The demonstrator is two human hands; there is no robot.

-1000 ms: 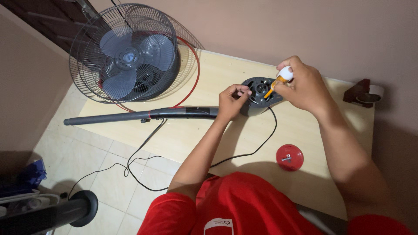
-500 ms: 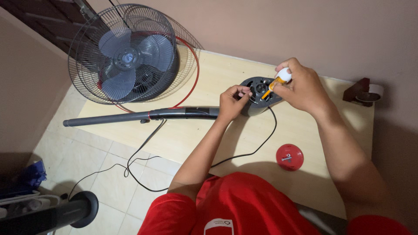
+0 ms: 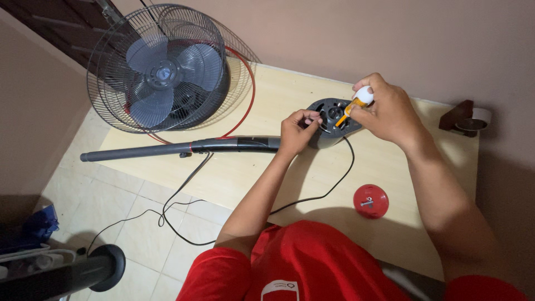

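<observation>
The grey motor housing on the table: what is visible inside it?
Inside the grey motor housing, dark slots and a central metal part show. The left hand and the right hand's orange-tipped bottle cover the rest.

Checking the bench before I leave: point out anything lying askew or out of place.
The fan is in pieces: its caged head leans at the table's left end, the pole lies flat with its end past the edge, and a red cap sits loose. The cord dangles to the floor.

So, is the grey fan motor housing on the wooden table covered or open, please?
Open: the grey motor housing shows bare innards, and a red round cap lies apart.
</observation>
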